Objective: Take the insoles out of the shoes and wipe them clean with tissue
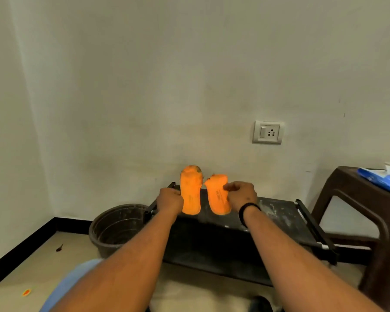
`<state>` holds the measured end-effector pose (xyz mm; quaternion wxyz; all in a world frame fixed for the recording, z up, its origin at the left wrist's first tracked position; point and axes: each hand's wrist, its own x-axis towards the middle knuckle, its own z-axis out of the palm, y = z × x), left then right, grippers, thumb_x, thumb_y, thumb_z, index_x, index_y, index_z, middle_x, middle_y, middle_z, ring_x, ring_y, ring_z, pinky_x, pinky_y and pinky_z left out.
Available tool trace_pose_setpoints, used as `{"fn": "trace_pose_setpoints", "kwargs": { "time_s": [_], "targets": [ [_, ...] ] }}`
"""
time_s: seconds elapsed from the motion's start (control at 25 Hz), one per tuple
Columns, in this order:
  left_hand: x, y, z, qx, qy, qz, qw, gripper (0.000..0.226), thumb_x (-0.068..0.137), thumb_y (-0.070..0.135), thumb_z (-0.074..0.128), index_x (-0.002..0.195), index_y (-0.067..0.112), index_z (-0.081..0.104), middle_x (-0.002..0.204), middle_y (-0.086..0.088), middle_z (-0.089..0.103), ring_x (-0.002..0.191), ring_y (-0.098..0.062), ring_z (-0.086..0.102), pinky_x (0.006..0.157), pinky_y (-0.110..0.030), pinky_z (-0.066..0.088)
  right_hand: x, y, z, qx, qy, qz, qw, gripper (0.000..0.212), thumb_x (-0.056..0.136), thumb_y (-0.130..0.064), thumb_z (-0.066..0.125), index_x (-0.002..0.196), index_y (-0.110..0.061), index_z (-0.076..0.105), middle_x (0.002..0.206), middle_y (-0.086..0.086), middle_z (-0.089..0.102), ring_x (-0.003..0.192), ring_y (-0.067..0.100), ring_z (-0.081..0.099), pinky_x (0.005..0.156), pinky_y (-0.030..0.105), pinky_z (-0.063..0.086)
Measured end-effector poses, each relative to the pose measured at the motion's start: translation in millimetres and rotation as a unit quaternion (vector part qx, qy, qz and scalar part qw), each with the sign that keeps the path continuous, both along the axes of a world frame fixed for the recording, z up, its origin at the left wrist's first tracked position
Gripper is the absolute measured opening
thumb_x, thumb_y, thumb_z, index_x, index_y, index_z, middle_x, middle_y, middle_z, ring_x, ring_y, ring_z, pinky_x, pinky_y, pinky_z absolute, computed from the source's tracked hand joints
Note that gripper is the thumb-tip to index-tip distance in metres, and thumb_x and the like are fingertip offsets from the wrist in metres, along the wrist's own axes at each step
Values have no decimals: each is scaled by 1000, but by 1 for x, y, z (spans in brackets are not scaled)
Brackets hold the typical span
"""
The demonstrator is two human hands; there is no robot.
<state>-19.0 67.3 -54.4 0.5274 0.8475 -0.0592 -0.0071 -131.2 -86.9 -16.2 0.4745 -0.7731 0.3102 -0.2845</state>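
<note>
Insoles out | left insole (190, 194) pinched by left hand (169, 200), right insole (218, 195) by right hand (242, 194) | wiping judged pending; tissue pack (381, 179) at 3 o'clock

The black rack (279, 217) top lies bare toward its right edge. A dark bucket (117, 226) stands against its left edge, a brown stool (356, 199) near its right.

My left hand (169, 200) grips one orange insole (190, 190), held upright. My right hand (241, 194), black band (248, 211) at the wrist, grips a second insole (218, 194), its top bent over. Black table (279, 221) beneath both hands. Bucket (115, 226) below-left of my left hand. Brown stool (358, 199) right of my right hand, carrying a blue pack (381, 179). Wall socket (268, 132) above my right hand.
</note>
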Motion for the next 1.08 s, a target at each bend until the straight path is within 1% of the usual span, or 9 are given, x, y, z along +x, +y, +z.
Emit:
{"fn": "trace_pose_setpoints", "kwargs": {
  "time_s": [0.12, 0.24, 0.36, 0.48, 0.56, 0.6, 0.76, 0.88, 1.08],
  "targets": [
    [28, -11, -26, 75, 29, -1, 997, 14, 90, 5, 56, 93, -2, 67, 101, -21, 72, 88, -34, 70, 69, -37, 58, 14, -21, -51, 18, 48, -11, 999, 41, 78, 11, 49, 78, -22, 73, 106, 8, 72, 107, 27, 65, 96, 34, 52],
    [43, -19, -27, 137, 46, -24, 989, 10, 86, 0, 60, 78, 4, 56, 86, -18, 69, 62, -26, 65, 43, -26, 49, 21, -35, -72, 7, 97, 4, 995, 29, 81, 5, 53, 86, -10, 77, 99, 10, 72, 96, 26, 67, 85, 33, 56],
    [59, -27, -26, 135, 78, -47, 987, 4, 86, -3, 64, 86, -1, 62, 81, -18, 68, 57, -25, 65, 47, -28, 55, 33, -47, -74, -30, 131, 32, 990, 18, 79, -5, 59, 82, 4, 74, 84, 20, 72, 72, 28, 70, 69, 41, 60],
    [71, -28, -25, 142, 111, -52, 982, 9, 88, -5, 68, 80, -2, 65, 75, -17, 68, 57, -23, 65, 49, -30, 58, 43, -53, -78, -10, 158, 52, 986, 11, 80, 1, 64, 76, 2, 75, 69, 15, 72, 50, 16, 62, 58, 30, 60],
    [76, -25, -24, 139, 121, -48, 982, 4, 87, -6, 70, 91, -4, 70, 86, -19, 71, 64, -24, 66, 53, -31, 59, 47, -51, -80, 5, 156, 60, 986, 14, 83, 2, 66, 73, -5, 73, 68, 10, 71, 49, 13, 62, 54, 24, 55],
    [79, -24, -23, 142, 122, -48, 981, 10, 87, -6, 71, 97, -4, 71, 89, -20, 71, 65, -23, 66, 54, -30, 59, 50, -50, -81, 5, 150, 62, 987, 17, 83, 4, 65, 72, -6, 72, 68, 10, 71, 48, 13, 62, 54, 23, 55],
    [84, -20, -22, 148, 120, -58, 980, 22, 86, -4, 74, 107, 0, 72, 82, -14, 68, 60, -19, 63, 44, -25, 54, 56, -46, -84, 2, 141, 69, 988, 18, 82, 8, 65, 75, -8, 72, 71, 12, 72, 50, 13, 64, 49, 24, 54],
    [83, -13, -17, 159, 118, -57, 979, 25, 86, -2, 74, 110, 2, 71, 86, -13, 70, 59, -18, 63, 43, -23, 52, 60, -39, -85, -9, 127, 77, 989, 15, 81, 6, 69, 82, -8, 74, 73, 10, 72, 53, 12, 66, 45, 19, 50],
    [85, -12, -23, 175, 100, -53, 978, 20, 89, 1, 72, 108, 3, 73, 80, -10, 69, 56, -16, 61, 45, -21, 53, 60, -34, -82, -43, 140, 96, 984, 17, 83, 4, 70, 84, -12, 75, 79, 6, 73, 57, 12, 67, 59, 21, 56]
  ]
}}
